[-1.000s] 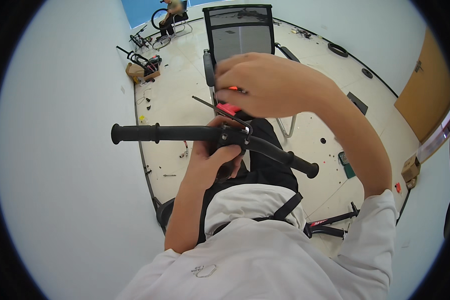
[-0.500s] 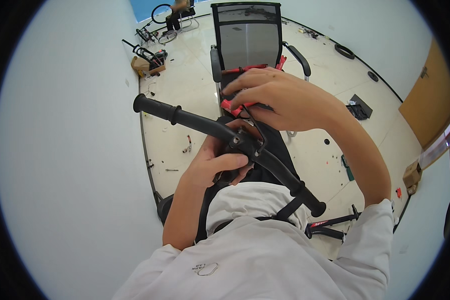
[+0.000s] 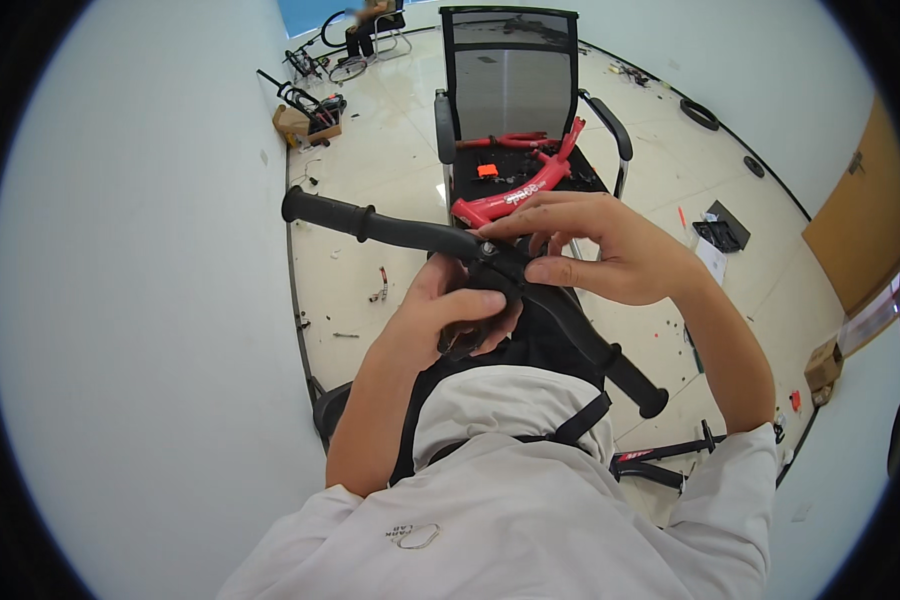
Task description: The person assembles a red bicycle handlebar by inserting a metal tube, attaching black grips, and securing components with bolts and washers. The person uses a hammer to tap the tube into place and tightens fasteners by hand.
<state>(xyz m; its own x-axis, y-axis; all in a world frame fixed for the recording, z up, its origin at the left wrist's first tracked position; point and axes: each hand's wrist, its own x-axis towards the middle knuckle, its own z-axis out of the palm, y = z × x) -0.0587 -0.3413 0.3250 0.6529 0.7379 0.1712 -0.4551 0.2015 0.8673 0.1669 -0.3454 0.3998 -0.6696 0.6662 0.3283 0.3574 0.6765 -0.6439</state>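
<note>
A black handlebar (image 3: pixel 415 235) with rubber grips at both ends lies slantwise in front of me, its left end farther away. My left hand (image 3: pixel 420 305) is closed round the dark stem part (image 3: pixel 460 338) under the bar's middle, thumb lying on top. A bolt (image 3: pixel 488 249) shows at the clamp in the bar's centre. My right hand (image 3: pixel 610 250) is bent over the bar just right of that bolt, index finger reaching past the clamp and thumb against the bar. Its other fingers are curled. The L-shaped hex key seen earlier is hidden now.
A black mesh office chair (image 3: pixel 510 95) stands ahead with a red bicycle frame (image 3: pixel 525 195) on its seat. A black fork-like part (image 3: pixel 660 455) lies at lower right. Cartons, tyres (image 3: pixel 698 114) and loose parts lie about the floor. Another person (image 3: pixel 362 30) sits far back.
My right hand has come down toward me onto the clamp area, and the hex key is no longer visible. The handlebar has turned slightly. The view has shifted, baring the red frame.
</note>
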